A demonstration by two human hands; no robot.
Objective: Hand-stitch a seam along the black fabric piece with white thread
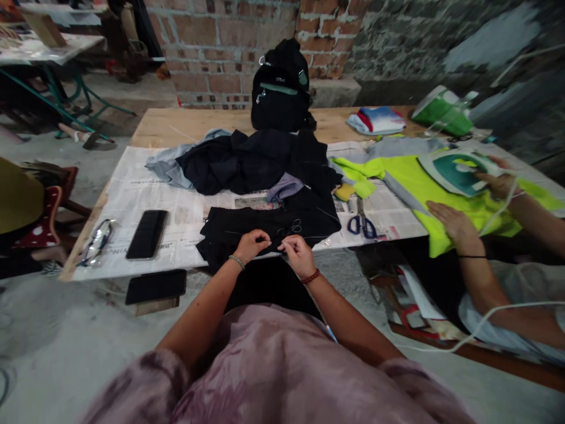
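Observation:
My left hand (252, 245) is closed in a pinch at the front edge of a black garment (229, 222), fingertips pressed together. Just beside it, my right hand (298, 255) pinches too, its fingertips close to the left ones. What either pinch holds is too small to make out. A thin pale thread (238, 232) lies across the black cloth near my left hand. Fine, light loops (295, 225) show on the cloth above my right hand; I cannot tell whether they are thread or wire.
Dark blue scissors (362, 225) lie right of the garment. Two phones (148, 234) and glasses (97, 241) are at left. A dark clothes pile (251, 159) and black backpack (280, 88) stand behind. A co-worker's hands work an iron (461, 171) on a neon-yellow garment (406, 176).

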